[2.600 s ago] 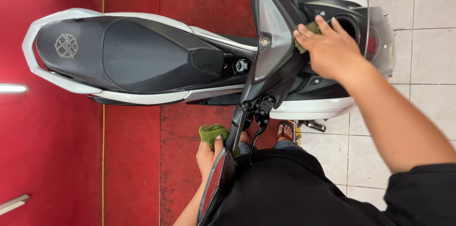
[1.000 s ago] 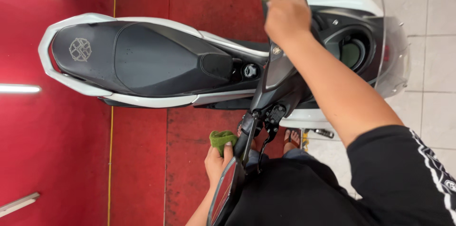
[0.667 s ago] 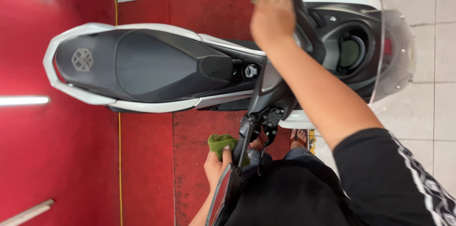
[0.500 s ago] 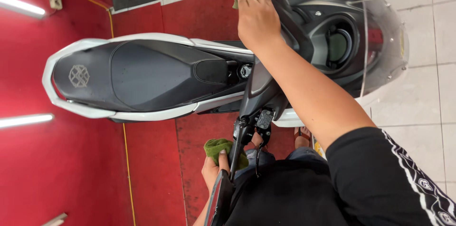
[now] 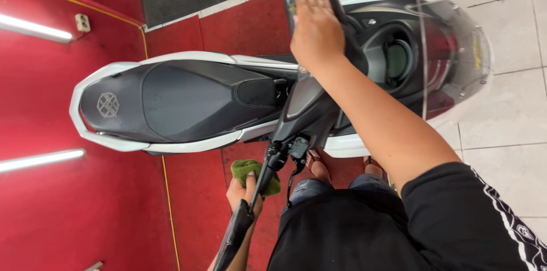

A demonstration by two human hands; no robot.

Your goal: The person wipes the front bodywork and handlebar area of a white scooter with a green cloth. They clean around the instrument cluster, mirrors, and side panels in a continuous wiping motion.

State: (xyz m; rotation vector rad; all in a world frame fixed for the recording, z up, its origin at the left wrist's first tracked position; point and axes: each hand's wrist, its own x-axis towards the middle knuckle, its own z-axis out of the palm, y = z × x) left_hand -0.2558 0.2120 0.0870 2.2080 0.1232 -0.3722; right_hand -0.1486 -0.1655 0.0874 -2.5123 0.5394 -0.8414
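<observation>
Pressing a mostly hidden cloth (image 5: 294,6) on the handlebar (image 5: 342,37), right hand (image 5: 316,31) flat; left hand (image 5: 242,191) grips green cloth (image 5: 246,167).

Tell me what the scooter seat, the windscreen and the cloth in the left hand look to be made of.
Seat: likely vinyl or synthetic leather, matte black, with a smooth, faintly grained panel surface.
Windscreen: clear, slightly tinted plastic, probably acrylic; the floor tiles show through it and its edge glints.
Cloth, held by the left hand: soft green fabric, maybe microfibre; it bunches in thick fuzzy folds.
</observation>
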